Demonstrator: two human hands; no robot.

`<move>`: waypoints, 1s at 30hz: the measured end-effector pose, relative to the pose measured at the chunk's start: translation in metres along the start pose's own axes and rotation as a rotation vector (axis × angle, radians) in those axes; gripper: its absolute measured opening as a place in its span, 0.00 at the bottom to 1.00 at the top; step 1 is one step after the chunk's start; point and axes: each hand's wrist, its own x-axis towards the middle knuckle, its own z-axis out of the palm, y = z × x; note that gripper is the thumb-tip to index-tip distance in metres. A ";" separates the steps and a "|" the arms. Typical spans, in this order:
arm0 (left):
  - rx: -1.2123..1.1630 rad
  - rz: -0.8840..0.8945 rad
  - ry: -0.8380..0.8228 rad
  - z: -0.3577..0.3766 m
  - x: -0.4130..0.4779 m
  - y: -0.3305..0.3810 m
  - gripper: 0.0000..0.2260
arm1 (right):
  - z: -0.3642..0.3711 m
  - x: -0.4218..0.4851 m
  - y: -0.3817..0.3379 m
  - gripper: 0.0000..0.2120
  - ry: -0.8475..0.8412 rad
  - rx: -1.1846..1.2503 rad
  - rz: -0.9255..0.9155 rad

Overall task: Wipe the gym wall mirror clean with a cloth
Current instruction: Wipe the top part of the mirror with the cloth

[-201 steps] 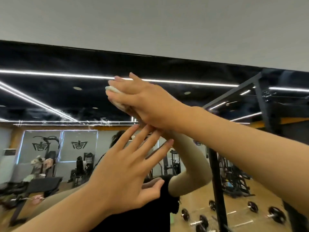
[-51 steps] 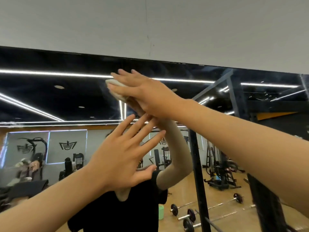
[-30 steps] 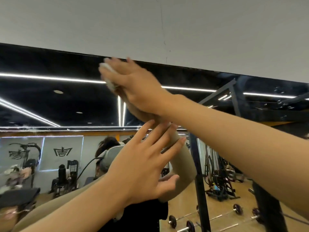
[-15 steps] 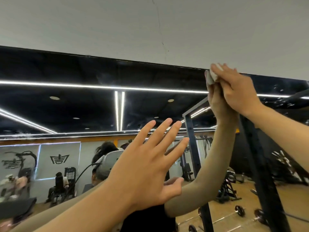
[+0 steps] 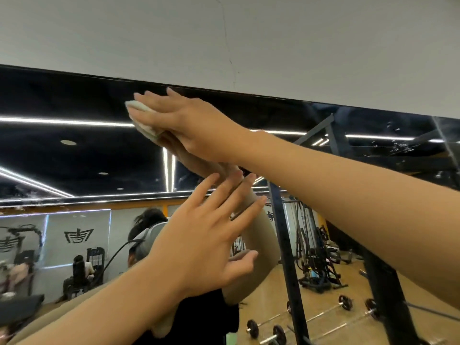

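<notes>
Mirror (image 5: 74, 158) is filling most of the view, with its top edge running just under the white wall (image 5: 224, 33) at 12 o'clock. Judging it as rigid, slick and breakable glass, so it is taking flat, even pressure, not point loads, and there is nothing on it to grab. The cloth (image 5: 142, 118) is the part being handled. It is sitting at about 11 o'clock from frame centre, just below the top edge, small, pale and folded into a pad. Judging it soft and light, and likely to be sliding easily on the glass and bunching if pushed from one corner, so it is best taken under the full flat of the fingers. The right hand (image 5: 184, 123) is doing that. The arm is reaching up and across from 4 o'clock, wrist near straight, fingers extended and lying together over the pad, pressing it against the glass. The thumb is hidden, so I cannot tell whether it is pinching the edge. The left hand (image 5: 199, 240) is sitting at 6 o'clock below the right, holding nothing, with fingers spread wide and straight and pointing to 1 o'clock. The palm is facing the glass and looks to be bracing on it, though contact is not confirmable. Smudges (image 5: 398, 146) are showing near 3 o'clock, so the top strip is looking unfinished.
</notes>
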 end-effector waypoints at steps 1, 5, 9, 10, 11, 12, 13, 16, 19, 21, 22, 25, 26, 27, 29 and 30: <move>0.004 -0.002 -0.004 0.000 0.000 0.000 0.35 | -0.003 -0.020 0.008 0.26 0.010 0.000 0.001; 0.010 -0.006 -0.023 0.003 0.000 0.002 0.36 | -0.021 -0.121 0.048 0.26 0.014 -0.029 0.262; 0.018 -0.018 -0.025 0.003 0.000 0.004 0.36 | -0.046 -0.226 0.075 0.28 -0.003 -0.072 0.594; 0.022 -0.017 -0.021 0.003 0.001 0.005 0.36 | -0.049 -0.241 0.078 0.28 -0.002 -0.078 0.667; 0.030 -0.015 -0.017 0.002 0.001 0.005 0.36 | -0.051 -0.247 0.080 0.27 0.010 -0.073 0.724; 0.037 -0.014 -0.016 0.002 0.002 0.005 0.36 | -0.050 -0.244 0.080 0.26 0.034 -0.058 0.773; 0.042 -0.012 -0.017 0.002 0.002 0.005 0.36 | -0.048 -0.232 0.078 0.24 0.064 -0.046 0.817; 0.053 -0.009 -0.025 0.001 0.003 0.004 0.36 | -0.034 -0.162 0.059 0.21 0.112 -0.047 0.756; 0.052 -0.008 -0.038 -0.001 0.003 0.004 0.35 | -0.015 -0.084 0.020 0.24 0.091 -0.015 0.408; 0.054 -0.004 -0.045 -0.003 0.002 0.003 0.35 | -0.006 -0.057 -0.002 0.23 0.055 0.011 0.164; 0.059 0.000 -0.045 -0.003 0.002 0.002 0.35 | -0.006 -0.055 -0.006 0.24 0.025 0.028 0.088; 0.067 0.007 -0.041 -0.001 0.001 0.002 0.36 | -0.011 -0.091 0.012 0.24 -0.037 0.021 0.061; 0.067 0.008 -0.039 0.000 0.001 0.002 0.36 | -0.014 -0.112 0.023 0.25 -0.045 0.004 0.113; 0.063 0.009 -0.036 0.000 0.001 0.002 0.36 | -0.018 -0.136 0.034 0.25 -0.047 -0.010 0.176; 0.052 0.010 -0.032 0.001 0.001 0.002 0.36 | -0.025 -0.187 0.050 0.26 -0.035 -0.044 0.319; 0.053 0.007 -0.033 0.001 0.001 0.002 0.36 | -0.031 -0.213 0.057 0.27 -0.029 -0.057 0.402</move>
